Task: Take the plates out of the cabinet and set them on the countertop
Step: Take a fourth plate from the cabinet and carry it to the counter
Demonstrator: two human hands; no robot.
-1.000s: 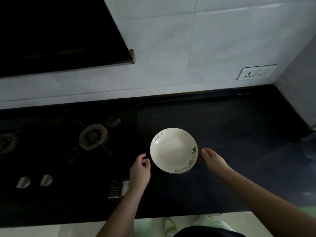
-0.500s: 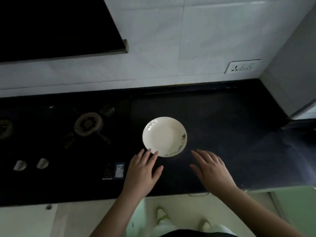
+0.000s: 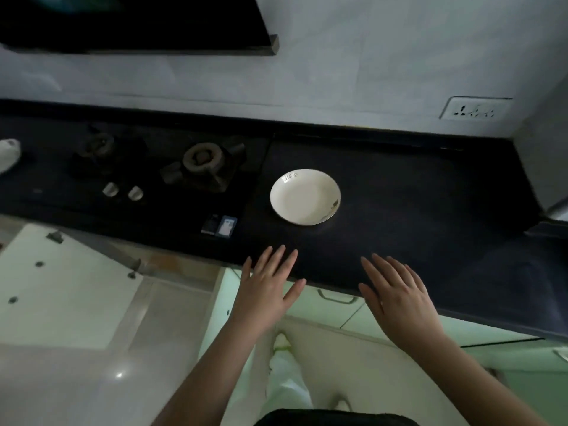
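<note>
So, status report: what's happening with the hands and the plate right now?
Left hand, right hand open, empty. Round cream plate resting on black countertop. Nothing in the way.

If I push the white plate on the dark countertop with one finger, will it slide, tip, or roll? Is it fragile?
The white plate lies flat and looks shallow, so it would probably slide, not roll or tip. Its glossy surface suggests glazed ceramic: stiff, likely slippery and breakable if dropped. The dark countertop looks smooth, so a light push may move it easily.

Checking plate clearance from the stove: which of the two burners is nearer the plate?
The right burner, the ring with pan supports just left of the hob's edge, is nearer the plate. The other burner sits further left, beyond the two knobs.
</note>
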